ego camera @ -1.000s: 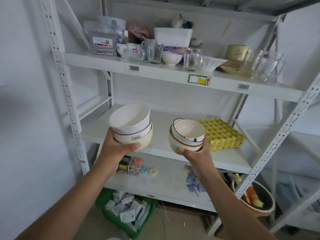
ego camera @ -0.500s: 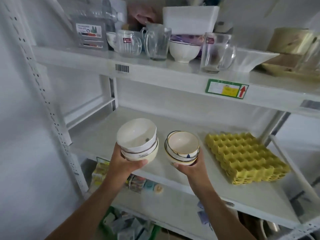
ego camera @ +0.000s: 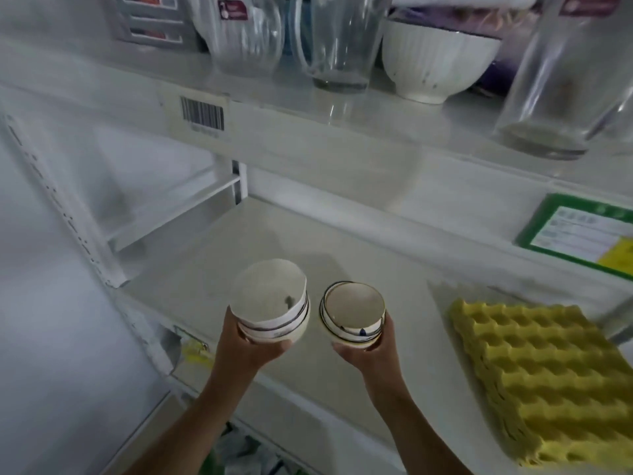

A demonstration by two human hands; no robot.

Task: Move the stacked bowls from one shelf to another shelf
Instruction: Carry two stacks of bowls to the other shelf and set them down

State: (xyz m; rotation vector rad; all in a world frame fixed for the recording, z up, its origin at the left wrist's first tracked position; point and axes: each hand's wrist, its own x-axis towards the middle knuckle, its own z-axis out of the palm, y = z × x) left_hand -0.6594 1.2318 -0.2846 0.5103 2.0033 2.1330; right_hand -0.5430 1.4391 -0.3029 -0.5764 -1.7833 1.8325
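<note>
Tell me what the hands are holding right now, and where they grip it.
Each holds a bowl stack from below: left hand cups the larger stack, right hand the smaller stack.

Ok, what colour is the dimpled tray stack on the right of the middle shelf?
Yellow. The egg tray stack lies on the middle shelf; the head view shows it best.

Two hands, two stacks of bowls, one pile of egg trays.

Two stacks of bowls are counted: the left stack (ego camera: 270,303) is gripped by the left hand (ego camera: 248,347) and the right stack (ego camera: 352,315) by the right hand (ego camera: 371,353); bowls per stack cannot be told. One yellow pile of egg trays (ego camera: 548,371) is seen at right. On the far upper shelf (ego camera: 342,132), three glass vessels (ego camera: 339,42) and one white bowl (ego camera: 435,60) are counted.
</note>
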